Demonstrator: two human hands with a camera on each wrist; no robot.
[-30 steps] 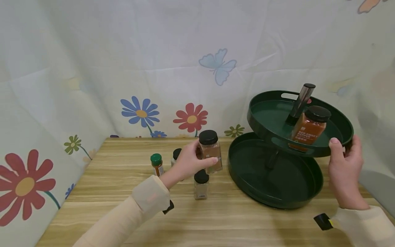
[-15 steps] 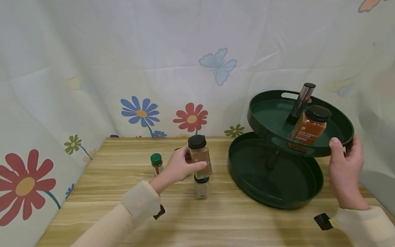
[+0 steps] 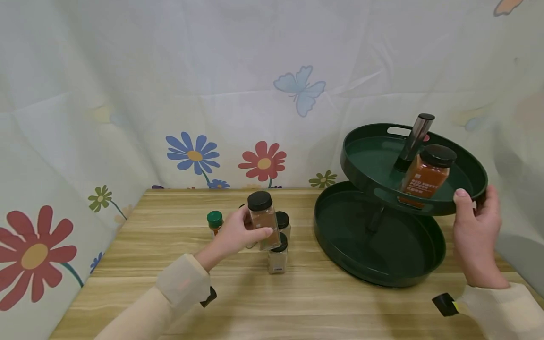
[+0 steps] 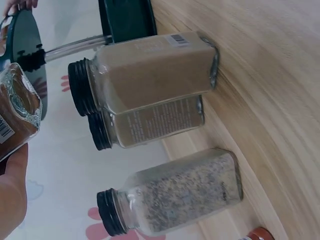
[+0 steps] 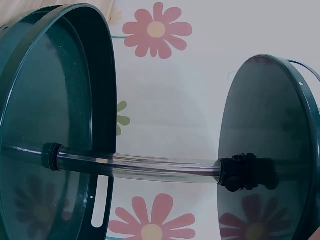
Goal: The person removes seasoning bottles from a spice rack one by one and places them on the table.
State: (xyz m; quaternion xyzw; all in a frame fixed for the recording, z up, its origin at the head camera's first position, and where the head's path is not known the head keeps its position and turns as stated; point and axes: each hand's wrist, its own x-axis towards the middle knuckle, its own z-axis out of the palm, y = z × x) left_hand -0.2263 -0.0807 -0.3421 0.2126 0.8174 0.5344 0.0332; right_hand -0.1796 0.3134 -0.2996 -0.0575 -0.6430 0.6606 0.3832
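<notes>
My left hand (image 3: 231, 235) holds a black-capped spice jar (image 3: 263, 224) of brown powder above the table, thumb across its front. In the left wrist view, that jar (image 4: 15, 112) is raised beside two jars of tan powder, the nearer tan jar (image 4: 155, 75) partly covering the other. My right hand (image 3: 477, 236) grips the right rim of the upper tray (image 3: 369, 156) of a dark green two-tier stand, thumb on top. This tray is tilted and bears a red sweet pepper jar (image 3: 428, 175). Below it sits the round lower tray (image 3: 346, 259).
A jar of speckled seasoning (image 4: 187, 195) stands beside the tan jars, mostly hidden behind my left hand in the head view. A green-capped bottle (image 3: 215, 220) is left of it. A clear pole (image 5: 160, 167) joins both trays. A flowered curtain (image 3: 238, 94) hangs behind the table.
My left hand has carried the brown powder jar left and slightly down, away from the stand. A jar behind it has come into view. My right hand stays on the upper tray.
</notes>
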